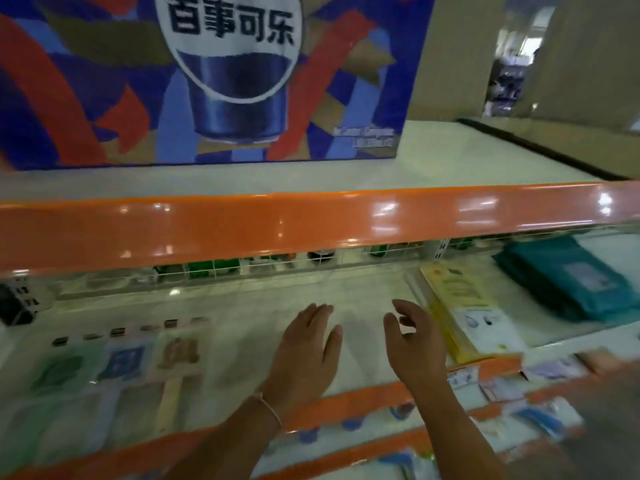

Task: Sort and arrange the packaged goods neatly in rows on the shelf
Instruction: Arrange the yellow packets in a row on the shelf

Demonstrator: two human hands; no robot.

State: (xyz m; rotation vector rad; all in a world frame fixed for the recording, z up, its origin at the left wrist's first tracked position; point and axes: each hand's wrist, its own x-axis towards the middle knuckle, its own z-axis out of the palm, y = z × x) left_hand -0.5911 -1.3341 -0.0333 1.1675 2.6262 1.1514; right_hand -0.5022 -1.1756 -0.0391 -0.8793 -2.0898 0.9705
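Observation:
Both my hands reach over a white shelf (363, 292) under an orange rail. My left hand (306, 351) is flat, fingers straight, above a bare stretch of the shelf. My right hand (415, 341) hovers beside it with fingers loosely curled, holding nothing. A row of clear flat packages lies at the left: a green one (59, 372), a blue one (123, 362) and a brown one (180, 355). A yellow stack of flat packets (460, 306) lies just right of my right hand. Teal packets (568, 275) lie farther right.
A large blue and red drinks carton (207, 81) stands on the top shelf above the orange rail (277, 223). A wire grid (242, 268) backs the shelf. Lower shelves with orange edges (363, 400) hold more small packaged goods (547, 372) at bottom right.

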